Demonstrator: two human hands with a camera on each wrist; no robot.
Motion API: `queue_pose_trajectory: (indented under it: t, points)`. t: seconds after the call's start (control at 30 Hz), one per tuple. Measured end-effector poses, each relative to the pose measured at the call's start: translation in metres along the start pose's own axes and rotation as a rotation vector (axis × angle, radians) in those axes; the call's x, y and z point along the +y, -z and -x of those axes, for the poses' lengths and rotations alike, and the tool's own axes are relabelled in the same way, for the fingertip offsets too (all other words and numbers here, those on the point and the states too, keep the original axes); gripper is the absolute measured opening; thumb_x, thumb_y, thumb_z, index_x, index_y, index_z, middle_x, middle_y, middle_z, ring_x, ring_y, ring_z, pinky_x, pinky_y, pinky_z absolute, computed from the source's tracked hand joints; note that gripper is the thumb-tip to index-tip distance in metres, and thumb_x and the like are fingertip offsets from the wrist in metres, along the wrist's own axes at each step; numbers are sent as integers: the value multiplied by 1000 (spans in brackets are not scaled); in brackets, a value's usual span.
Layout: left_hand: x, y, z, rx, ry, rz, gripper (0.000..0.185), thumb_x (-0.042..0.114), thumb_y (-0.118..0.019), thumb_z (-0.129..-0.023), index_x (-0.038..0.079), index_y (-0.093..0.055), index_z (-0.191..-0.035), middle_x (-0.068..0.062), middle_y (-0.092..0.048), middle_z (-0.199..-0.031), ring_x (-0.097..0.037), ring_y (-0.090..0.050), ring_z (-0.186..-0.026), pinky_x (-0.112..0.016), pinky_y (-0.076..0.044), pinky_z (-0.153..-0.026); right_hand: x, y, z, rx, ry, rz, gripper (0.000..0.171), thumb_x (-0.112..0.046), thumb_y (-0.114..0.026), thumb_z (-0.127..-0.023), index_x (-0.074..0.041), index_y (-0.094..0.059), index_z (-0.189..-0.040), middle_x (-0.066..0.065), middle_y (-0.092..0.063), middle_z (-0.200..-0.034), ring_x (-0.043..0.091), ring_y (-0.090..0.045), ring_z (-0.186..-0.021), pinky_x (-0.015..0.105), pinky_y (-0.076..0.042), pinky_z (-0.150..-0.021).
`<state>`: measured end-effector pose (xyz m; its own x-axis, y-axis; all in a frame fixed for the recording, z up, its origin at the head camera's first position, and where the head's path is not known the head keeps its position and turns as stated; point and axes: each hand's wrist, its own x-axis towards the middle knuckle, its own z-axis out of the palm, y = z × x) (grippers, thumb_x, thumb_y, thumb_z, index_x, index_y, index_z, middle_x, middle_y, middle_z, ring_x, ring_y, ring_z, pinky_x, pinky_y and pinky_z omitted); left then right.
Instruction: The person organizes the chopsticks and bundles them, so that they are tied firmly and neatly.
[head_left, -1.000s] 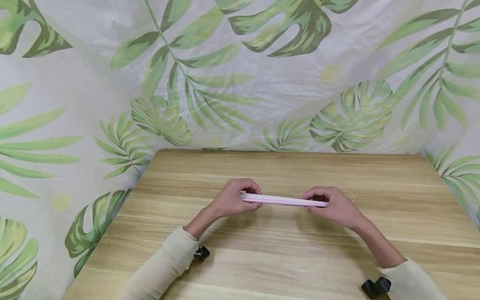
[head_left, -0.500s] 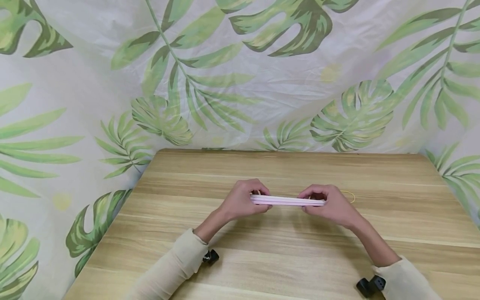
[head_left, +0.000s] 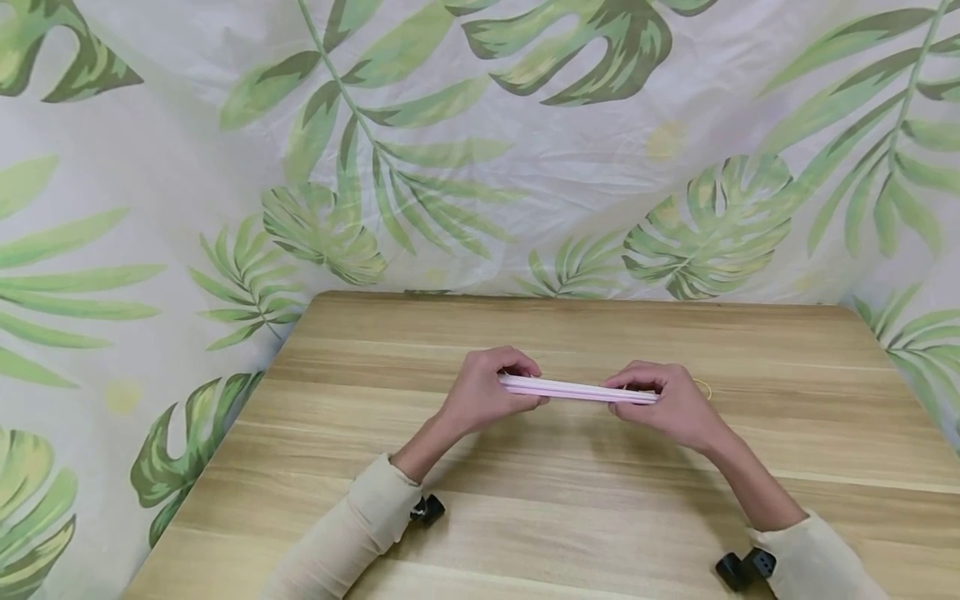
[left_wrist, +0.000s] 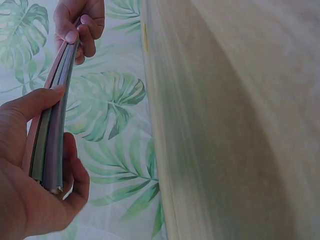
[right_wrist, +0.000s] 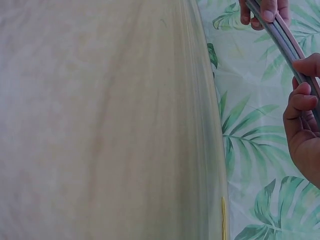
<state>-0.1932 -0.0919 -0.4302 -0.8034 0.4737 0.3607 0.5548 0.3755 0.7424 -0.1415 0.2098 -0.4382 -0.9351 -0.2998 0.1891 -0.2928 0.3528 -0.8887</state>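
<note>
Head view high, facing down at table (head_left: 570,500); wrist views close, sideways along tabletop edge; all share table.

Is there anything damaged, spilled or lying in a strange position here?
Nothing stands out. Left hand and right hand grip the ends of a thin bundle of pale pink straws, level above the wooden table. A yellow rubber band lies flat behind the right hand.

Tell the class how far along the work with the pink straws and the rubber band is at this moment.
Done: the pink straws are gathered into one flat bundle, lifted off the wooden table. In hand: the left hand grips one end and the right hand pinches the other, holding the bundle level. Left: the yellow rubber band lies on the table just beyond the right hand, with no band visible on the bundle.
</note>
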Motion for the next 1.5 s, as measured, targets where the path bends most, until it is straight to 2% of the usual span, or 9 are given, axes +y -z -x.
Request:
queue_pose_trajectory:
  t: [0.17,0.33,0.43,0.67,0.83,0.97,1.17,1.27,1.5]
  points:
    - [0,-1,-1,4,10,-28,27,12,-100,-72,13,-82,-93,0,-79,-86,-4,-67,-77,-22,-55,-72,0,1,-1,-3,-10,-4,20,-6,-86,-90,-13,-84,-108,11,-78,-98,9,-65,-79,26,-53,-64]
    - [-1,0,0,-57,-7,-48,29,15,-99,-75,15,-82,-99,1,-79,-91,-3,-67,-80,-21,-55,-74,0,2,-1,3,0,-6,21,-4,-86,-89,-12,-85,-108,9,-78,-98,8,-65,-79,25,-53,-63]
    - [0,0,0,-85,-44,-34,28,16,-98,-77,15,-82,-100,1,-79,-92,-3,-68,-79,-21,-56,-73,0,2,-1,9,-3,-20,21,-1,-86,-88,-10,-84,-108,9,-78,-97,8,-66,-79,26,-53,-63]
    - [-1,4,-1,-66,-155,0,26,15,-98,-78,15,-83,-99,3,-80,-93,-6,-70,-82,-26,-57,-75,0,3,-1,16,-10,-51,19,-4,-85,-89,-10,-84,-107,10,-79,-96,10,-69,-81,27,-55,-68]
    - [0,10,-4,-92,-190,20,27,14,-96,-80,15,-85,-104,3,-81,-96,-4,-69,-82,-23,-55,-74,-4,9,0,36,-28,-57,19,-4,-85,-89,-7,-83,-108,-1,-79,-96,10,-70,-84,27,-57,-69]
    - [1,12,-4,-111,-208,-41,29,13,-97,-79,15,-84,-105,3,-81,-95,-2,-66,-78,-20,-53,-70,-5,9,0,39,-42,-71,20,-4,-86,-89,-5,-83,-109,-4,-79,-97,10,-70,-85,27,-57,-70]
    - [4,12,-3,-123,-253,-175,24,11,-95,-80,12,-83,-101,1,-81,-93,-2,-66,-73,-17,-53,-66,-6,4,-1,9,-63,-69,19,-8,-86,-89,-8,-82,-108,5,-79,-97,12,-70,-86,28,-57,-72]
    - [5,10,-3,-119,-247,-234,20,12,-94,-80,14,-83,-96,4,-81,-89,0,-64,-71,-15,-50,-66,-7,1,-1,-6,-66,-71,18,-6,-86,-89,-8,-82,-106,6,-79,-95,12,-70,-84,28,-56,-71]
    - [6,6,-2,-138,-215,-340,11,15,-91,-81,18,-83,-87,7,-79,-82,0,-61,-67,-15,-48,-65,-11,-3,1,-8,-66,-32,18,-3,-86,-87,-8,-81,-104,-3,-77,-89,9,-67,-81,26,-54,-69]
